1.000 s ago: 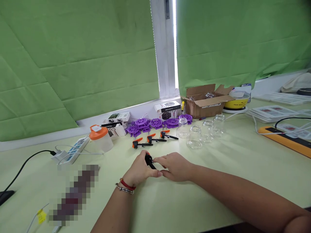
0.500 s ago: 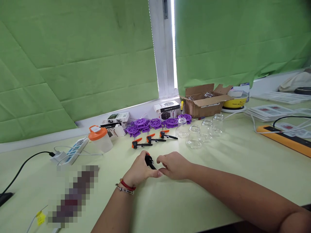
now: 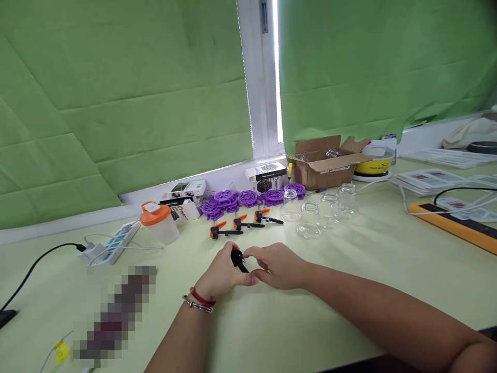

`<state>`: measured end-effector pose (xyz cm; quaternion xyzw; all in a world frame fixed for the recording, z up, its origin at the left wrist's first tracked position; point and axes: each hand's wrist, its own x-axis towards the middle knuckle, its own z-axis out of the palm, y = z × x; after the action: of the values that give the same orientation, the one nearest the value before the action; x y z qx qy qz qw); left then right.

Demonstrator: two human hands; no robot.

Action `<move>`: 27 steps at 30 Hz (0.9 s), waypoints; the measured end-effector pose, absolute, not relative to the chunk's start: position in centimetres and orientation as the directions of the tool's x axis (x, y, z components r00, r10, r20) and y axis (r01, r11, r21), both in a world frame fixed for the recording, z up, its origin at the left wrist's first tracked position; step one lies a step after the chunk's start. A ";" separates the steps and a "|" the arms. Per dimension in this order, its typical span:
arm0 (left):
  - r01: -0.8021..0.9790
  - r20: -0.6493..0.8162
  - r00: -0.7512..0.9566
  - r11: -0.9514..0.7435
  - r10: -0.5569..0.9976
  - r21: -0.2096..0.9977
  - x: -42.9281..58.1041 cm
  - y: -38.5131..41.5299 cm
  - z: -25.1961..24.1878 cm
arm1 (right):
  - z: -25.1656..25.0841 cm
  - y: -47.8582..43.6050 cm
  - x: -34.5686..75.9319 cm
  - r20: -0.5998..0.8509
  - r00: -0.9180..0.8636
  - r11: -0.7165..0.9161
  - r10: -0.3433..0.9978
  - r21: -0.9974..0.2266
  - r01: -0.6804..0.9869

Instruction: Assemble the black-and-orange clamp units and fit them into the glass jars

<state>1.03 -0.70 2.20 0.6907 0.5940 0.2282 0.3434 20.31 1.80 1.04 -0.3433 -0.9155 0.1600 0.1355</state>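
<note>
My left hand [image 3: 222, 272] is closed round a small black-and-orange clamp-like tool [image 3: 239, 261], whose dark shaft slants down toward my thumb. From the right, my right hand [image 3: 277, 265] reaches in with bent fingers. Its index fingertip meets the silver metal part on the tool, and its thumb lies by the shaft's lower end, next to my left thumb. Part of the tool is hidden by my fingers. Just beyond my hands, three similar black-and-orange tools [image 3: 248, 225] lie in a slanting row.
Upturned glass jars [image 3: 309, 220] stand right of the tools. Purple wheel-shaped parts [image 3: 247, 198], small printed boxes [image 3: 266, 177] and an open cardboard box [image 3: 328, 176] line the back. At left are an orange-lidded cup [image 3: 165, 228] and a power strip [image 3: 122, 241].
My right index finger has moved left onto the metal part of the tool. My left hand keeps its hold, almost in the same place. The view has shifted slightly.
</note>
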 end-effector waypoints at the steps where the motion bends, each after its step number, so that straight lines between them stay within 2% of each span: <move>1: 0.660 -0.096 0.190 -0.055 0.977 0.749 1.1 -0.7 2.3 | 1.0 1.9 20.3 0.127 -0.731 0.712 0.671 -0.387 0.586; 4: 0.656 -0.098 0.177 -0.043 0.979 0.754 1.2 -0.8 2.4 | 0.9 2.2 20.3 0.093 -0.682 0.648 0.725 -0.429 0.630; 6: 0.662 -0.080 0.167 -0.051 0.983 0.748 1.2 -0.8 2.4 | 0.7 2.2 20.1 0.069 -0.627 0.522 0.776 -0.629 0.576; 8: 0.671 -0.058 0.168 -0.071 0.984 0.738 1.2 -0.8 2.3 | 0.5 1.9 19.6 -0.064 -0.621 0.258 0.781 -0.872 0.415; 9: 0.678 -0.050 0.166 -0.077 0.985 0.731 1.3 -0.8 2.2 | 0.4 1.6 19.3 -0.153 -0.644 0.095 0.750 -0.938 0.333; 11: 0.699 -0.044 0.157 -0.079 0.987 0.711 1.3 -0.8 2.0 | 0.0 1.0 18.6 -0.265 -0.693 -0.158 0.670 -0.964 0.216; 13: 0.724 -0.039 0.145 -0.080 0.989 0.686 1.5 -0.8 1.9 | -0.4 0.5 18.0 -0.269 -0.705 -0.271 0.657 -0.956 0.112; 18: 0.766 0.026 0.121 -0.110 0.992 0.634 1.7 -0.9 1.9 | -1.2 0.4 17.4 -0.213 -0.708 -0.359 0.673 -0.931 -0.062; 23: 0.716 0.115 0.132 -0.175 0.984 0.676 1.4 -0.8 1.6 | -1.0 0.8 17.6 -0.181 -0.700 -0.305 0.691 -0.951 -0.055; 27: 0.639 0.183 0.165 -0.246 0.969 0.729 1.0 -0.7 1.3 | -1.2 1.3 18.0 -0.160 -0.663 -0.181 0.732 -0.983 0.038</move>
<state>1.03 -0.72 1.30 0.7195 0.5587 0.3247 0.2544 17.98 1.35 -1.17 -0.3263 -0.5893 0.6957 0.2494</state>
